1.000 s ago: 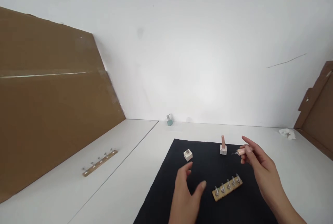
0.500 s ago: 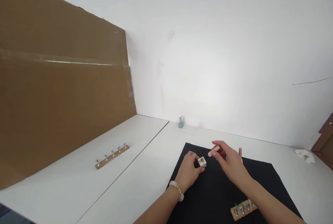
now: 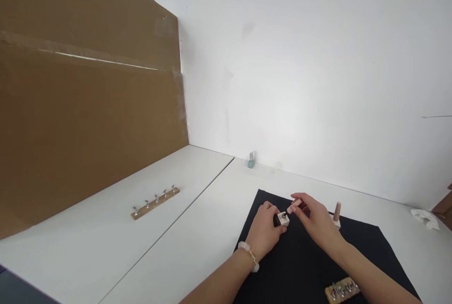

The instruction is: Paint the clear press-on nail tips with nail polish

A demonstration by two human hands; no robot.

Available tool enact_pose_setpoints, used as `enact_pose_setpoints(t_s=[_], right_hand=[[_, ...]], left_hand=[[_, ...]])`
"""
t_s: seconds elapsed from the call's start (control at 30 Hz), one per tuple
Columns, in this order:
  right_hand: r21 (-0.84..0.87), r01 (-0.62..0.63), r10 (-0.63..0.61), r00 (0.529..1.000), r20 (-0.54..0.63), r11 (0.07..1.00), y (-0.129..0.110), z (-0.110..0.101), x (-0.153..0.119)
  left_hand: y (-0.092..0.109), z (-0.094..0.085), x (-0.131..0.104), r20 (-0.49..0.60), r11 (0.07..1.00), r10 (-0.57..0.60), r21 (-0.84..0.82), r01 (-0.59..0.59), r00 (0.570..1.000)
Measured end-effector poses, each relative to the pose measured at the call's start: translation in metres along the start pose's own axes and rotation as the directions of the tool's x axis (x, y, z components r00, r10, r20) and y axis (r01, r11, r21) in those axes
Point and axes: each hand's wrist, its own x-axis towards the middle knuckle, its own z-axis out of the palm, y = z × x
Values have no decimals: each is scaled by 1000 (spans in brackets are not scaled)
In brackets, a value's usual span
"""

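My left hand (image 3: 262,231) is closed round a small white square nail polish bottle (image 3: 283,220), its uncapped neck facing up. Between the thumb and fingers of my right hand (image 3: 317,220) is a pink nail polish cap (image 3: 294,207), held slanted. The dark brush end under the cap is at the bottle's neck; how far it reaches in I cannot tell. Just behind my right hand stands a second white bottle with a pink cap (image 3: 337,210), partly hidden. Both hands are over a black mat (image 3: 293,261).
A wooden strip with clear nail tips on stands (image 3: 341,291) lies near my right forearm. A similar strip (image 3: 155,203) is on the white table at left. A teal polish bottle (image 3: 251,161) stands by the wall, white tissue (image 3: 425,218) far right, cardboard (image 3: 88,110) left.
The pink cap's brush has come to the bottle's neck, where before it was held apart to the right. The view has shifted slightly, revealing more of the second bottle.
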Motion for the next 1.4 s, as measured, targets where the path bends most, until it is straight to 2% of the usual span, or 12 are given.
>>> enact_pose_setpoints(t_s=[0.23, 0.8, 1.0, 1.2, 1.3, 1.4], right_hand=[[-3, 52, -52, 998, 21, 999, 8, 5, 5], [-218, 77, -60, 995, 85, 973, -13, 6, 10], [-302, 107, -74, 990, 118, 947, -10, 5, 9], [-304, 148, -94, 978, 185, 941, -7, 12, 12], [-303, 142, -89, 980, 180, 942, -11, -2, 11], [-295, 94, -60, 990, 125, 951, -11, -37, 2]], left_hand=[[2, 0, 0, -6, 999, -8, 33, 8, 1000], [-1, 0, 1, 4, 998, 21, 62, -21, 1000], [-3, 3, 0, -19, 999, 21, 49, -20, 1000], [-3, 2, 1, -29, 1000, 20, 8, -20, 999], [-2, 0, 1, -28, 999, 19, -36, -20, 999], [-2, -1, 2, -4, 997, 16, -74, -16, 1000]])
